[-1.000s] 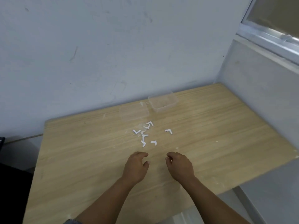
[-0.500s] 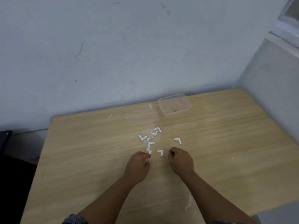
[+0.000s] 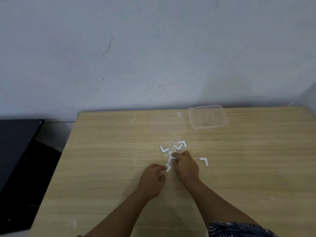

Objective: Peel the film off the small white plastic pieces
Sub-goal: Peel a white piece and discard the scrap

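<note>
The right hand (image 3: pixel 185 165) has reached forward over the last second from a resting spot on the bare wood into the scatter of small white plastic pieces (image 3: pixel 172 155), and its fingertips now pinch around one of them at the near edge of the cluster; whether the piece is already lifted clear of the table is too small to tell. The left hand (image 3: pixel 153 179) has also edged forward and sits loosely curled just beside another piece (image 3: pixel 168 167), its fingertips touching or nearly touching it, though a firm grasp cannot be made out. The other pieces lie just beyond the hands, with one bracket-shaped piece (image 3: pixel 204 161) apart to the right; a clear plastic tub (image 3: pixel 208 119) stands farther back near the wall, on the wooden table (image 3: pixel 102 159). Judging by this, the picking-up step has begun and no film looks peeled yet; both hands will likely need to meet on one piece.
</note>
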Tool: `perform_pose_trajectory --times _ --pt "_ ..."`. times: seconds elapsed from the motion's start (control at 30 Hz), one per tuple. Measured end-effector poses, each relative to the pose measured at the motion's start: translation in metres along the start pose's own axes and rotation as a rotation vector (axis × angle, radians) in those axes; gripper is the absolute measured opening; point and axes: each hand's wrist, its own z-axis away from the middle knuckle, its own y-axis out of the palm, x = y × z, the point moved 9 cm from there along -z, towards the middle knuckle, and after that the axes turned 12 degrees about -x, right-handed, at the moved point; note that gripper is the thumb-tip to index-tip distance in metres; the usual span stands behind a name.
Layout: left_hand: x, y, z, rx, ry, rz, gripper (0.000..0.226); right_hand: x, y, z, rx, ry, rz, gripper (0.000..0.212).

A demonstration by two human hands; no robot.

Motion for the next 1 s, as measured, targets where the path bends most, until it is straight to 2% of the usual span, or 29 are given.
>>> perform_pose_trajectory --times 0.23,0.4,0.53,0.7,0.9,1.0 --pt "0.003 -0.018 -0.006 -0.090 -0.097 0.095 0.033 0.004 -0.008 -0.007 -0.023 -0.003 0.005 0.020" --pt "-0.017 -0.051 -0.021 -0.220 -0.115 0.260 0.042 0.032 -0.050 -0.010 -0.145 0.023 -0.293 0.010" --pt "-0.055 -0.101 -0.038 -0.364 -0.072 0.429 0.044 0.073 -0.099 -0.009 -0.230 -0.010 -0.543 0.012" --pt "-0.101 -0.165 -0.040 -0.502 -0.043 0.610 0.033 0.117 -0.163 0.002 -0.292 -0.083 -0.769 0.015" --pt "-0.161 -0.225 -0.026 -0.535 0.086 0.779 0.019 0.161 -0.229 0.024 -0.299 -0.223 -0.915 0.024" --pt "-0.182 -0.245 -0.020 -0.530 0.123 0.788 0.017 0.172 -0.243 0.032 -0.302 -0.258 -0.935 0.028"
